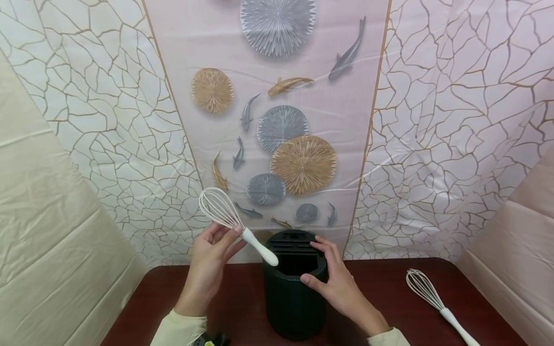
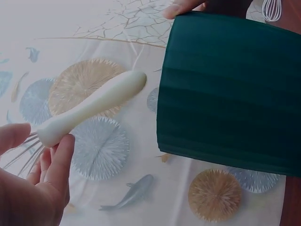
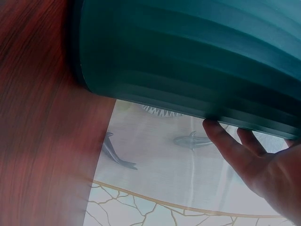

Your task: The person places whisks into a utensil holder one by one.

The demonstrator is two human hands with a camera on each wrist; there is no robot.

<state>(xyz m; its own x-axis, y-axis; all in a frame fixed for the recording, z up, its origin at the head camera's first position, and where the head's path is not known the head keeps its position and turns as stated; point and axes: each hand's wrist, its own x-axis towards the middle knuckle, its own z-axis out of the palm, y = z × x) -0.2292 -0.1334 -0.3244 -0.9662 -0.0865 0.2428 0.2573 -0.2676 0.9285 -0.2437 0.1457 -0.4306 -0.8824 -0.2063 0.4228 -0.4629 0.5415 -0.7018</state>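
Between thumb and fingers, my left hand (image 1: 210, 257) pinches a white whisk (image 1: 260, 247) where its wires meet the handle. The whisk slants, wire loops up to the left, the handle's end overlapping the near left rim of a dark green utensil holder (image 1: 295, 302). In the left wrist view the handle (image 2: 96, 101) points toward the holder's side. My right hand (image 1: 339, 283) grips the holder's top from the right, thumb on the near rim and fingers along the far right side. The right wrist view shows the fingertips (image 3: 212, 126) against the ribbed wall. The holder stands upright, its top slotted at the back with a wider opening in front.
A second white whisk (image 1: 441, 307) lies on the dark red wooden table (image 1: 385, 278) at the right. Behind the table hangs a patterned cloth (image 1: 173, 144) with fish and round motifs. Beige padded panels (image 1: 52, 230) flank both sides. A dark watch-like item (image 1: 209, 340) shows by the left sleeve.
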